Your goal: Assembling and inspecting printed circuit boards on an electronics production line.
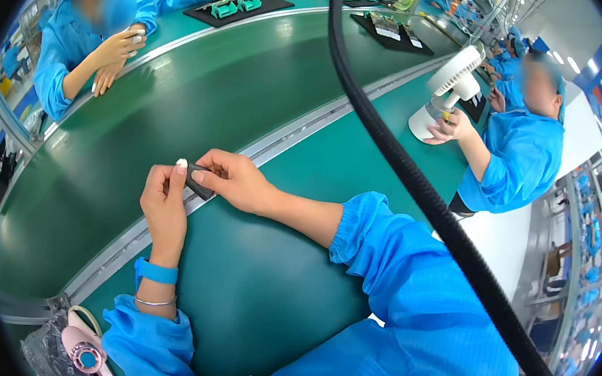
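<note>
A small dark grey, flat block-like piece (199,185) is held between my two hands above the metal rail at the belt's near edge; its exact kind does not show. My left hand (166,194) closes on its left end, thumb up along it. From the right, my right hand (233,181) pinches the same piece between thumb and bent fingers. Parts of the piece are hidden behind the fingers. On my left wrist are a blue band (157,271) and a thin silver bangle (155,303).
A green conveyor belt (201,100) curves past my green worktop (272,271). Across it, co-workers sit by black mats with green parts (234,7). At right a person holds a white fan (432,121). A black cable (403,161) crosses the view. A pink device (83,348) lies lower left.
</note>
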Demonstrator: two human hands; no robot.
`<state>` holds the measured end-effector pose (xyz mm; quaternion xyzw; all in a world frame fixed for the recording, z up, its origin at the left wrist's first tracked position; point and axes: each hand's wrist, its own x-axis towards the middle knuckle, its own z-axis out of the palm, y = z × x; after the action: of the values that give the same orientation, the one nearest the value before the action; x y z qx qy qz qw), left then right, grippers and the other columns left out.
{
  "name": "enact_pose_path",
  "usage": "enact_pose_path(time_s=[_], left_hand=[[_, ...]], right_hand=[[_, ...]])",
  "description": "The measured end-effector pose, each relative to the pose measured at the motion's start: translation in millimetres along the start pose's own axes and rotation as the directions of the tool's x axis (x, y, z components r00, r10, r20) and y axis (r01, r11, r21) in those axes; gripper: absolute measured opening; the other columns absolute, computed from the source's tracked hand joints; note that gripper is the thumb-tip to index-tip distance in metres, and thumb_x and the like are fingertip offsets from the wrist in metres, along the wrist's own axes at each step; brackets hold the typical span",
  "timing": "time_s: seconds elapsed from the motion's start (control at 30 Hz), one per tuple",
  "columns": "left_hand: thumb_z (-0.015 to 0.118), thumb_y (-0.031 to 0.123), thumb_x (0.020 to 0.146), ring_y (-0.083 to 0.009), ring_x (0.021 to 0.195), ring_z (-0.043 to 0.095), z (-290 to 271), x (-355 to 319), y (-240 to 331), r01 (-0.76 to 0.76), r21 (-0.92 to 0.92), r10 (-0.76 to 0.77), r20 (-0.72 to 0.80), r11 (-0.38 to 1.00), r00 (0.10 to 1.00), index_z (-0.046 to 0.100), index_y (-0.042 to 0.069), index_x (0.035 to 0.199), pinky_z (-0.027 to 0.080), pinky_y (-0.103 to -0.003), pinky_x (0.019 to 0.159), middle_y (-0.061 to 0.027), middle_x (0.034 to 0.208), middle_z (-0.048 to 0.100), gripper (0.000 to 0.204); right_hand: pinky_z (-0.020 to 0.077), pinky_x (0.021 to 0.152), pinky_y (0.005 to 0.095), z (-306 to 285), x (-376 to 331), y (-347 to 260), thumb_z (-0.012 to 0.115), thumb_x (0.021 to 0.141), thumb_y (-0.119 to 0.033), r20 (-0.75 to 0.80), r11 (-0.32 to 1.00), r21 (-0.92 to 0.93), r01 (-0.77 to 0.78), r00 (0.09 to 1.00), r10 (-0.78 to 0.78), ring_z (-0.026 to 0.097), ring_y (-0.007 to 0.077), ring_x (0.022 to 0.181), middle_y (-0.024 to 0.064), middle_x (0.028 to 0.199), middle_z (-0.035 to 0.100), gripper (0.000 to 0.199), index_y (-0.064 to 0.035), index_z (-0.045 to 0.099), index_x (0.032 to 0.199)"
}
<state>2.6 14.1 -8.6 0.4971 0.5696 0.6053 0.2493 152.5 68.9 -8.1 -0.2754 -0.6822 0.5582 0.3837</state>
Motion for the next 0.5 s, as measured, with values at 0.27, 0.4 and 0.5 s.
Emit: enact_pose_path(time_s=[0.27,0.4,0.5], left_hand=[[0.061,0.021,0.093,-0.0066,0.064,0.040,-0.5,-2.7,9.6,-0.035,0.082,0.035,0.002,0.996,0.999,0.056,0.001,0.078,0.033,-0.024,0.057,0.0013,0.071,0.048,0.026],[0.060,0.021,0.094,-0.0070,0.065,0.040,1.7,-1.2,10.7,-0.032,0.083,0.031,0.005,0.996,1.000,0.056,0.001,0.078,0.033,-0.024,0.058,0.0012,0.071,0.049,0.026],[0.060,0.021,0.094,-0.0072,0.065,0.040,2.0,-0.4,9.8,-0.028,0.084,0.028,0.009,0.996,1.000,0.056,0.001,0.077,0.033,-0.024,0.058,0.0011,0.071,0.048,0.026]], right_hand=[[0.0454,0.064,0.0227,1.1,-1.0,0.4,0.062,0.093,-0.018,0.026,0.999,0.045,-0.008,1.000,0.007,0.054,0.0051,0.073,0.0010,0.082,0.061,0.021,0.0015,0.059,0.102],[0.0457,0.065,0.0228,-4.2,0.7,6.3,0.061,0.093,-0.018,0.033,0.999,0.044,-0.017,0.999,0.015,0.054,0.0053,0.074,0.0010,0.083,0.061,0.021,0.0013,0.059,0.102],[0.0454,0.065,0.0229,-2.9,0.3,14.1,0.061,0.093,-0.018,-0.007,0.998,0.037,0.052,0.999,-0.052,0.053,0.0053,0.073,0.0005,0.082,0.060,0.021,0.0011,0.059,0.102]])
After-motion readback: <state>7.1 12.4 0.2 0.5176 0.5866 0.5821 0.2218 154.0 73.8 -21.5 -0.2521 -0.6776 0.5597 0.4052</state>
